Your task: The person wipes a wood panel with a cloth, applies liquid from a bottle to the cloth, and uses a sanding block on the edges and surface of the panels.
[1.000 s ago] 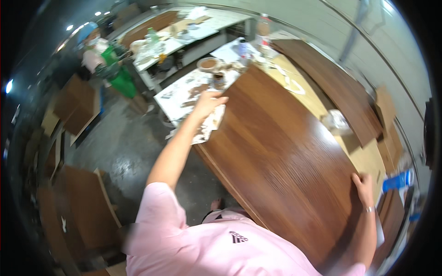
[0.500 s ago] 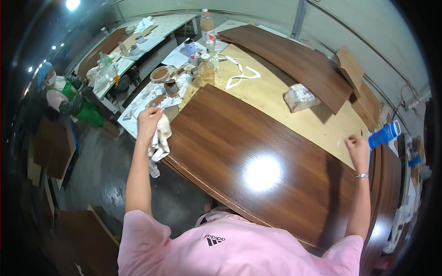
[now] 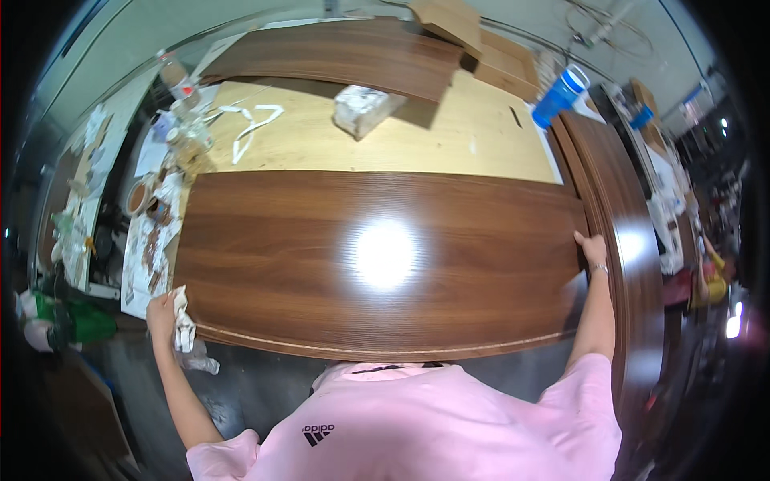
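Observation:
A long brown wood-grain panel (image 3: pixel 281 240) with a curved, paler front edge lies across in front of me. At its left end my left hand (image 3: pixel 161 317) is closed on a stained white rag (image 3: pixel 184 325), which hangs down beside the panel's corner. A clear, crumpled plastic piece (image 3: pixel 200 361) dangles below the rag. My right hand (image 3: pixel 593 248) grips the panel's right end, its thumb over the top edge and the other fingers mostly hidden. A bright lamp reflection covers the middle of the panel.
Behind the panel, a yellowish board (image 3: pixel 313 148) carries a wrapped block (image 3: pixel 361 111) propping another brown panel (image 3: pixel 337 56). Bottles (image 3: pixel 188 148) and a tub (image 3: pixel 139 196) stand left. A blue bottle (image 3: pixel 560 96) and stacked panels (image 3: pixel 634 240) are right. A co-worker (image 3: pixel 68 321) is far left.
My view has turned right, so the panel now lies level across it. My right hand has come down from above onto the panel's right end. The left hand still holds the rag.

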Tool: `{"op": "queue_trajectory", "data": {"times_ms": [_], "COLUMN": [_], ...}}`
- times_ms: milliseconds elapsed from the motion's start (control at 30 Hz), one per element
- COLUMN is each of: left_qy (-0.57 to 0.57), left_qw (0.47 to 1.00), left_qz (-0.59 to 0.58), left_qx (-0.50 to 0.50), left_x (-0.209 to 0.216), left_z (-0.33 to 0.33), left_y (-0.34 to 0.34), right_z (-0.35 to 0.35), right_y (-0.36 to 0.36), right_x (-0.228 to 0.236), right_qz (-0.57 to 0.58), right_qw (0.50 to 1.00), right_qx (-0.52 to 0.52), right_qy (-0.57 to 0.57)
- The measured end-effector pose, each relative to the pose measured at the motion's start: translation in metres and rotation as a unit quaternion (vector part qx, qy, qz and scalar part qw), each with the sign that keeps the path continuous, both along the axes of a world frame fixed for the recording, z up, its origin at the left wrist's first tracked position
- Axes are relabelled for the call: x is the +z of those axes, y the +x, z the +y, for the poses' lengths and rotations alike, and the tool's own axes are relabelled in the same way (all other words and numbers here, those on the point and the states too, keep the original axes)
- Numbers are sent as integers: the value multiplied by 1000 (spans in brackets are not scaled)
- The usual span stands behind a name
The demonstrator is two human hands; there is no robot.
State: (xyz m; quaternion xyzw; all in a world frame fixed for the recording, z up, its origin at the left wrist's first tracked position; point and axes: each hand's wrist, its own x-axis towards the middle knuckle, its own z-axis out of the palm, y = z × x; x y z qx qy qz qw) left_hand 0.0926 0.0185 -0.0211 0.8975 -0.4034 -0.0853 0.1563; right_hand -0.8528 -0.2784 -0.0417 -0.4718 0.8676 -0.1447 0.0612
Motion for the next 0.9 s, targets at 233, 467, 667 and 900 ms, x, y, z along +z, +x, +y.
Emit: {"op": "queue_trajectory", "data": {"times_ms": [233, 467, 667, 900], "left_qy": [-4, 19, 41, 26], "left_qw": [1000, 997, 993, 991], "left_qz": [17, -71, -90, -99], "left_qx": [16, 34, 61, 86], "left_x": [-21, -14, 1, 3], "left_z": [30, 17, 4, 21], "left_y": [39, 7, -27, -6], "right_z": [-9, -16, -32, -37], "right_y": [30, -7, 14, 31], "right_x": [29, 17, 19, 18], "right_qz": [2, -36, 81, 68], "right_qw": [999, 997, 992, 994], "right_qx": [21, 40, 71, 73], "right_qy": [38, 53, 63, 46]}}
